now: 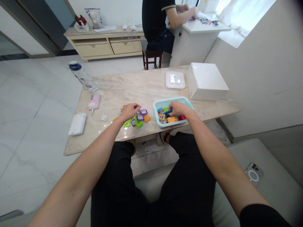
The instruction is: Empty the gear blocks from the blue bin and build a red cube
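My left hand (130, 111) hovers over a loose pile of plastic interlocking building pieces (139, 123) on the table. Its fingers are curved with a gap to the thumb, and I see nothing between them. Green, purple and orange pieces with toothed edges make up the pile; some carry white window grids. My right hand (178, 108) reaches into a light blue plastic basket (155, 114), fingers bent down among more pieces. Dark blue pieces (167, 114) lie right at its fingertips, which partly hide what they grip. An orange toothed piece (172, 119) rests below that hand.
A white window-grid piece (103, 117) lies left of the pile. Farther left are a white power bank (77, 124) and a water bottle (83, 77). Behind the basket sit a clear plastic box (175, 79) and a white carton (208, 82). Another person (156, 23) works at a white desk.
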Demonstrator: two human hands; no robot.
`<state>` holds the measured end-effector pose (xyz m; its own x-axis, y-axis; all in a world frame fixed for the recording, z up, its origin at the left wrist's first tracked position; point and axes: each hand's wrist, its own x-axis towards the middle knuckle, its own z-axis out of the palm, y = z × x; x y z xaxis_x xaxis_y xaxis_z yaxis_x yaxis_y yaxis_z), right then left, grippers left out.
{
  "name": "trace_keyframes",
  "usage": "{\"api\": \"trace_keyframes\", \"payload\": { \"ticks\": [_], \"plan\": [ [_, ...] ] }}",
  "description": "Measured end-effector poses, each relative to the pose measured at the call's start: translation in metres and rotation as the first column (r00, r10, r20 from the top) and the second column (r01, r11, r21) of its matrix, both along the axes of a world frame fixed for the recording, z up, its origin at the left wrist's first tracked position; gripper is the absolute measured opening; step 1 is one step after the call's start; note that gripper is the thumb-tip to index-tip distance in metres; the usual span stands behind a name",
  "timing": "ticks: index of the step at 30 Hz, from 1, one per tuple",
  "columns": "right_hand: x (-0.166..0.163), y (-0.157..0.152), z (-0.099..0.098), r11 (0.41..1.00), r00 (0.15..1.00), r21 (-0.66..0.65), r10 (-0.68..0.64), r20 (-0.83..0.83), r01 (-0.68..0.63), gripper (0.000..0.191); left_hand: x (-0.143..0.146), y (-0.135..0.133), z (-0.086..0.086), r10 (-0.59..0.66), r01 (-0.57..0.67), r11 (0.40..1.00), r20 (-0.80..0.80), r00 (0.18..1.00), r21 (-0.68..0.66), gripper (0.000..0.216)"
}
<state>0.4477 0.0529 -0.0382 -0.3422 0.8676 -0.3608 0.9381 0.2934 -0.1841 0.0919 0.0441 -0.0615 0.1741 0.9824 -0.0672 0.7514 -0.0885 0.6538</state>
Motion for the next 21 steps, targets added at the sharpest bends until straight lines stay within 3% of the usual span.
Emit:
{"api": "trace_keyframes", "payload": {
  "ticks": [10, 21],
  "plan": [
    [0.004, -0.003, 0.012, 0.994, 0.988, -0.064, -0.082, 0.128, 0.091, 0.047, -0.002, -0.003, 0.005, 0.000, 0.000, 0.999, -0.001, 1.000, -0.034, 0.028],
    [0.002, -0.009, 0.020, 0.999, 0.993, 0.019, -0.036, 0.115, 0.034, 0.042, -0.001, -0.006, 0.010, -0.014, 0.014, 1.000, -0.001, 1.000, -0.026, 0.030]
  ]
}}
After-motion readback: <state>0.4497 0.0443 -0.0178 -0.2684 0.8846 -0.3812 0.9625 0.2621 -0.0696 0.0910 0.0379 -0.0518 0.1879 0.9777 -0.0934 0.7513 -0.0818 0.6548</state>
